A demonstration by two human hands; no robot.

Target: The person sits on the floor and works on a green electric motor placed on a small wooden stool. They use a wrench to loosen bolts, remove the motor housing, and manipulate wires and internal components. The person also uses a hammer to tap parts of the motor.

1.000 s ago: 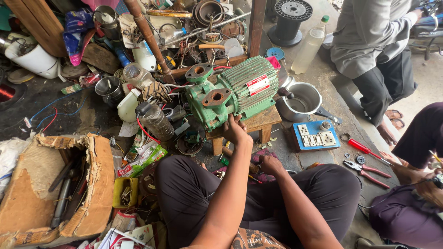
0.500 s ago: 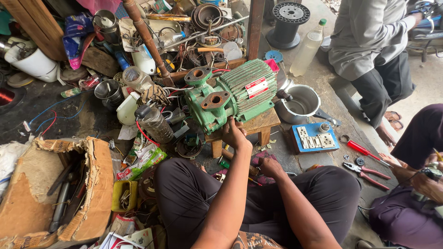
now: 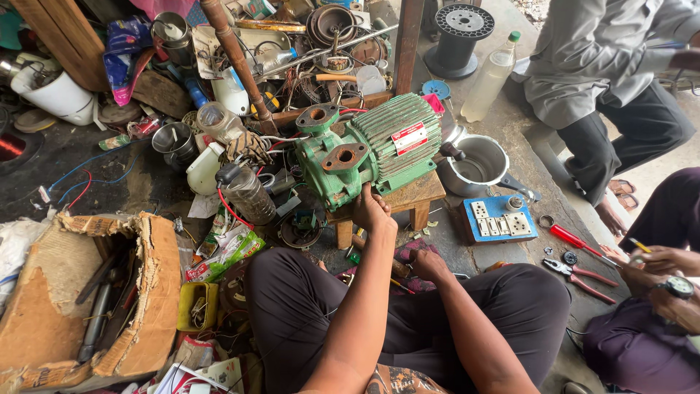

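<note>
While I scan from the left edge, a torn cardboard box (image 3: 109,292) lies open on the floor with long metal tools inside, and a small yellow tray (image 3: 197,306) sits just beside it. Further right, a clear plastic bottle (image 3: 246,193) leans among loose wires, near a white jug (image 3: 204,166) and a steel cup (image 3: 173,140). At centre, the green motor pump (image 3: 368,149) rests on a low wooden stool (image 3: 412,197), its two round ports facing up and left, its ribbed housing pointing right. My left hand (image 3: 372,211) is pressed against the lower front of the pump body where it meets the stool, fingers curled together on the casting; I cannot tell whether they clamp an edge. My right hand (image 3: 430,266) sits lower, near the floor between my knees, fingers bent and closed, and I cannot tell what it holds. Right of the stool stands a steel pot (image 3: 477,164), then a blue switch board (image 3: 499,217). A red screwdriver (image 3: 576,241) and red-handled pliers (image 3: 580,273) lie on the floor beyond. At the far right, another person's hands (image 3: 656,263) are held together.
</note>
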